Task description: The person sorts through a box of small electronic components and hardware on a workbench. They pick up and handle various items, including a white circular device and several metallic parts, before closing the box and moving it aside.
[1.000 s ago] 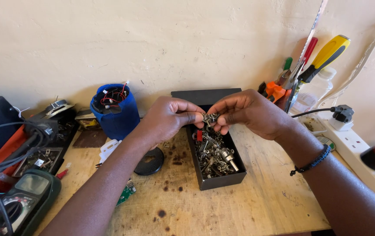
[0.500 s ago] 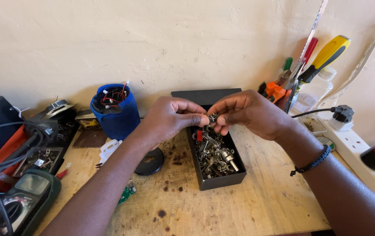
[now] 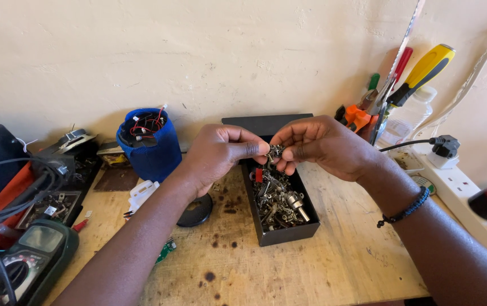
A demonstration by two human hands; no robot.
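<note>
Two hands meet above the far end of a black tray [image 3: 311, 231] that stands on the wooden tabletop [image 3: 334, 272]. The left hand [image 3: 221, 156] and the right hand [image 3: 325, 144] both pinch one small metal part [image 3: 276, 151] between thumb and forefinger, so the fingers [image 3: 255, 149] of each hand are closed on it from opposite sides, fingertips almost touching. That part hangs just above the heap of loose metal hardware [image 3: 280, 201] filling the tray. A beaded bracelet [image 3: 408, 208] circles the right wrist.

Left of the hands, a blue cylindrical speaker shell [image 3: 150, 147] stands open with red and white wires inside, and a round black disc [image 3: 196, 211] lies flat near the left forearm. A green multimeter [image 3: 28, 263] sits at the near left corner. By the wall on the right stand a clear plastic bottle [image 3: 405, 119] with a pale label and a yellow-handled screwdriver [image 3: 425, 71]; a white power strip [image 3: 459, 190] runs along the right edge.
</note>
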